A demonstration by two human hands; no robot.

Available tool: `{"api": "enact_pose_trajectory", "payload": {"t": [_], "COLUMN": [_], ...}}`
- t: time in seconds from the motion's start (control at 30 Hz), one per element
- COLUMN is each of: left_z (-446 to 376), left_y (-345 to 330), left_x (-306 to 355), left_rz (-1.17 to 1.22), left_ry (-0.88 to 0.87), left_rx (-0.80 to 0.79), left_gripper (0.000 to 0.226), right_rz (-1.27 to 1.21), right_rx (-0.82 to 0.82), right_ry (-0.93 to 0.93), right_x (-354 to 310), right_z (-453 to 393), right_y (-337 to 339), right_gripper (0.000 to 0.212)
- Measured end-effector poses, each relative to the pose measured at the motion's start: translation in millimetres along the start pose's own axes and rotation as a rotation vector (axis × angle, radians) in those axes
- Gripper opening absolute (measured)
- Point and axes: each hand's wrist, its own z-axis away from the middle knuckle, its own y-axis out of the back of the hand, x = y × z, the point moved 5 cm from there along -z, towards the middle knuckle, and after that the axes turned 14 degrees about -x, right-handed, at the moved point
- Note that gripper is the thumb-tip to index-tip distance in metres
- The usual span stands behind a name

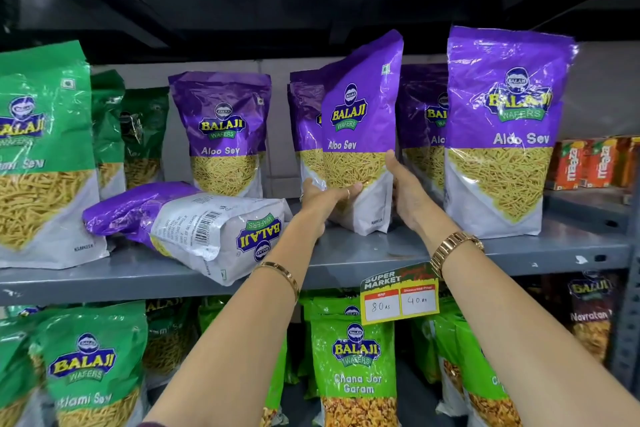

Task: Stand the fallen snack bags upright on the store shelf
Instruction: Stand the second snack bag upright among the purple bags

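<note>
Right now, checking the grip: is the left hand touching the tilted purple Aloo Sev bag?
Touching. The head view shows the left hand with its fingers wrapped across the tilted purple Aloo Sev bag near its base.

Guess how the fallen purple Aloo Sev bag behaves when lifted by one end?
The fallen Aloo Sev bag probably flexes rather than staying stiff: its film is creased. Glossy film looks slippery. Loose sev may shift downward, and since one corner overhangs the shelf edge, a push could tip it off.

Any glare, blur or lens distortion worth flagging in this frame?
Head view: glare streaks the right-hand Aloo Sev bag; wide-angle bending curves the shelf edge; the recess above the bags is dark; the held Aloo Sev bag and price tag stay sharp.
</note>
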Motion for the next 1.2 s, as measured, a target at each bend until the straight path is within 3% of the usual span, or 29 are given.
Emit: {"api": "enact_pose_trajectory", "payload": {"t": [0.1,0.17,0.27,0.37,0.63,0.7,0.8,0.87,1.0,1.07,1.2], "left_z": [-2.8,-5.4,-16.2,-24.9,-34.6,-31.5,-25.4,-23.3,-17.6,-13.3,-2.5], "left_y": [-5.1,-4.8,4.1,2.4,7.4,17.0,26.8,26.4,16.4,11.2,7.3], "left_x": [1.7,5.4,7.9,7.8,0.2,1.7,8.2,12.0,10.3,5.7,-2.6], "left_rz": [0.075,0.123,0.056,0.063,0.245,0.161,0.029,-0.047,-0.148,-0.157,-0.201], "left_ry": [0.043,0.052,0.048,0.035,0.003,-0.001,-0.002,0.003,0.026,0.03,0.078], "left_rx": [-0.052,-0.005,0.105,0.072,0.126,0.237,0.381,0.377,0.324,0.29,0.175], "left_gripper": [0.076,0.062,0.051,0.039,0.051,0.051,0.046,0.042,0.044,0.044,0.05], "right_rz": [0.011,0.042,0.041,0.016,0.097,0.202,0.562,0.559,0.281,0.273,0.262], "right_rx": [-0.006,0.027,0.029,0.005,-0.042,0.044,0.181,0.191,0.104,0.091,0.078], "right_ry": [0.029,0.043,0.048,0.049,0.03,0.045,0.074,-0.011,-0.185,-0.201,-0.279], "right_x": [0.9,0.7,1.6,3.4,7.4,10.7,12.8,15.9,23.8,23.6,27.0], "right_z": [-1.0,-0.9,-1.3,-2.2,-12.0,-14.4,-13.9,-13.3,-12.4,-11.1,-7.3], "right_y": [1.8,7.1,8.9,9.2,9.4,15.2,23.2,25.1,19.3,14.4,5.2], "right_gripper": [0.045,0.034,0.045,0.043,0.033,0.023,0.025,0.027,0.031,0.028,0.044]}}
